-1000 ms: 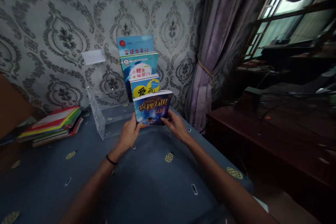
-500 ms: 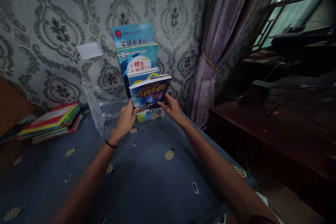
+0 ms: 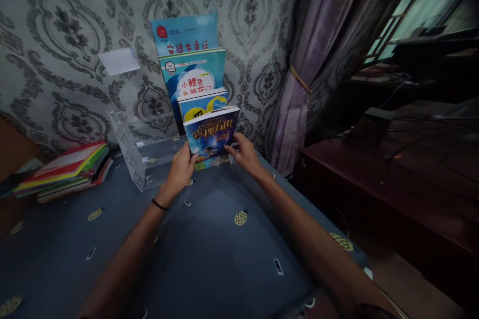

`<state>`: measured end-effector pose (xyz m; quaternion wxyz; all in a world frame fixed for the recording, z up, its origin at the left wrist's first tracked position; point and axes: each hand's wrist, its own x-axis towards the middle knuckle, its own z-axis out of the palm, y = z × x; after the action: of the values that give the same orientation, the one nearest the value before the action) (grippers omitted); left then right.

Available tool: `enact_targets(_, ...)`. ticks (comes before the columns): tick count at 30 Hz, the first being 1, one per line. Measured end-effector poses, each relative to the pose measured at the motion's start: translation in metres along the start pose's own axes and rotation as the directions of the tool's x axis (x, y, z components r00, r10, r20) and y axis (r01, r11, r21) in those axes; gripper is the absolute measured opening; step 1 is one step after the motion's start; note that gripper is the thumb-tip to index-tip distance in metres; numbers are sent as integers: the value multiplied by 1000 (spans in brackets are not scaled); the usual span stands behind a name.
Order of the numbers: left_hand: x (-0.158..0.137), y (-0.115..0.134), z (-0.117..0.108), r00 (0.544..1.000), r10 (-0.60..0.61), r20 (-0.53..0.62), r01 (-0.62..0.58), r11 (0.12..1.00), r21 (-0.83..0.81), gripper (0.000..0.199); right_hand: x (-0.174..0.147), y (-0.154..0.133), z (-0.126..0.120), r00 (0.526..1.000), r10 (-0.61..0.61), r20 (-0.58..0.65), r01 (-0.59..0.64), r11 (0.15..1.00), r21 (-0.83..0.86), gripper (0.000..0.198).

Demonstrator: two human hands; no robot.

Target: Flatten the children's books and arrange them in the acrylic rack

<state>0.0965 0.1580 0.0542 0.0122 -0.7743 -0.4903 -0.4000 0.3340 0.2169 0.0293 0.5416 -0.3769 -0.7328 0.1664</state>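
Between my two hands is a dark blue book [image 3: 211, 134] with gold lettering, tilted back, its cover towards me. My left hand [image 3: 182, 165] grips its lower left edge, and my right hand [image 3: 244, 153] holds the lower right edge, thumb on the cover. Right behind it stands a blue and yellow book [image 3: 196, 105], partly hidden. Farther back rise a teal book [image 3: 194, 74] with a white circle and a taller light blue book [image 3: 185, 32]. They stand at the right end of a clear acrylic rack [image 3: 136, 164]. Below the held book, a strip of a colourful cover [image 3: 213, 162] shows.
A white label card [image 3: 119, 61] sticks up above the rack's left part. On the left lies a stack of books and folders [image 3: 71, 169]. The blue tablecloth [image 3: 209, 254] has pineapple prints. A purple curtain [image 3: 299, 84] and a dark red desk [image 3: 374, 184] are on the right.
The held book has come down slightly against the others, and more of the blue and yellow book behind shows above it. Both hands keep their grip. The view has shifted a little.
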Motion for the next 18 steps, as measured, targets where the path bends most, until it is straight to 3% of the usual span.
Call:
enact_targets(6, 3, 20, -5, 988, -125, 86, 110, 981, 163, 10, -5, 0, 1, 1000, 11, -20, -12, 999, -30, 27)
enact_targets(11, 6, 43, -12, 918, -345, 194, 236, 870, 432, 23, -7, 5, 3, 999, -11, -30, 7, 994, -108, 24)
enact_targets(15, 6, 51, -13, 911, -375, 173, 204, 772, 601, 37, -10, 8, 4, 999, -26, -23, 22, 984, -174, 25)
enact_targets(18, 5, 51, -12, 909, -371, 189, 178, 757, 629, 41, -12, 9, 5, 999, -26, -22, 20, 975, -219, 26)
